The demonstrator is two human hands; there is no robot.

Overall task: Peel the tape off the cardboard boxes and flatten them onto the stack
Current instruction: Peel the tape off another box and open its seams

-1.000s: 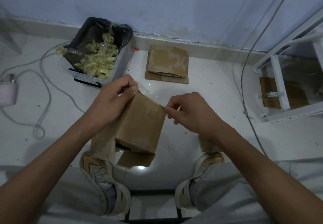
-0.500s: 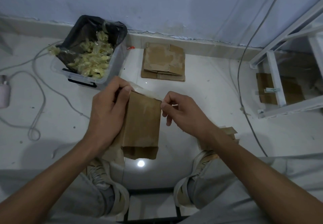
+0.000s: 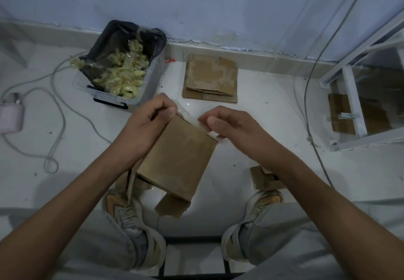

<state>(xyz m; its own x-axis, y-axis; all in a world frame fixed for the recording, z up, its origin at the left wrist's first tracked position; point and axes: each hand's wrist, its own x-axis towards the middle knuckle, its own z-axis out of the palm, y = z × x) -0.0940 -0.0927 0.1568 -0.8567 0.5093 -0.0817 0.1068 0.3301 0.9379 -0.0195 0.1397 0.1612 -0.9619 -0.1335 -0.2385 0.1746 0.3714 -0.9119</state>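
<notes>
a plain brown cardboard box is held tilted above the floor between the knees, its near flaps hanging open. the left hand grips its far left corner with curled fingers; the right hand pinches a clear strip of tape at its far right edge. flattened boxes form a stack on the glossy white floor by the pale blue wall. a lined bin of crumpled tape sits far left.
</notes>
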